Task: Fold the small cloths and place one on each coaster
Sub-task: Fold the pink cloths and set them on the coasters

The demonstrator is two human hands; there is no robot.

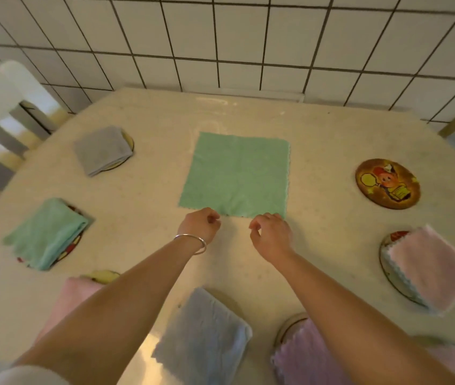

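Nearest you along the table's (318, 151) front edge lie three folded cloths: a pink cloth (74, 298) at the left, a blue cloth (204, 337) in the middle, and a lilac cloth (301, 357) at the right on a coaster whose rim just shows. Further in, a folded mint cloth (45, 234) covers a coaster by the left edge, and a second pink cloth (432, 269) covers one by the right edge. Your left hand (200, 223) and right hand (269, 232) hover with loosely curled fingers at the near edge of the flat green cloth (237, 176); whether they pinch it I cannot tell. Beyond, a folded grey cloth (102, 150) sits on a coaster at far left, and one bare coaster (387, 183) lies at far right. That makes seven cloths.
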